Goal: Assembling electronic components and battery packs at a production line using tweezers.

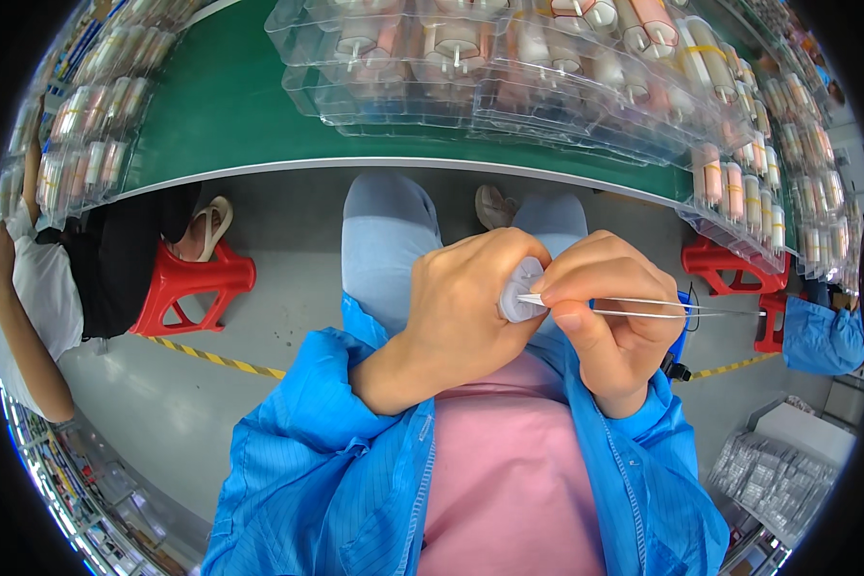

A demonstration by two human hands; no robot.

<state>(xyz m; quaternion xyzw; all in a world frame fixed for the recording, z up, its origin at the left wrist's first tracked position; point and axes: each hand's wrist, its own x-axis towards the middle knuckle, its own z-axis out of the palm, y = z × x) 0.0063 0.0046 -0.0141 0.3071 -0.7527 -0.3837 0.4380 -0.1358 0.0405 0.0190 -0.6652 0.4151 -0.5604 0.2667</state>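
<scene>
My left hand is closed around a piece with a round, pale translucent end. That end faces right, toward my other hand, and the rest of the piece is hidden in the fist. My right hand pinches slim metal tweezers between thumb and fingers. Their tips touch or nearly touch the middle of the round end, while their two thin arms run out to the right and meet at the far end. Both hands are close together above my lap, short of the table edge.
Clear plastic trays of pink and white cylinders are stacked on the green table. More trays stand at both sides. Red stools flank me, with a seated person at left. Boxes stand at lower right.
</scene>
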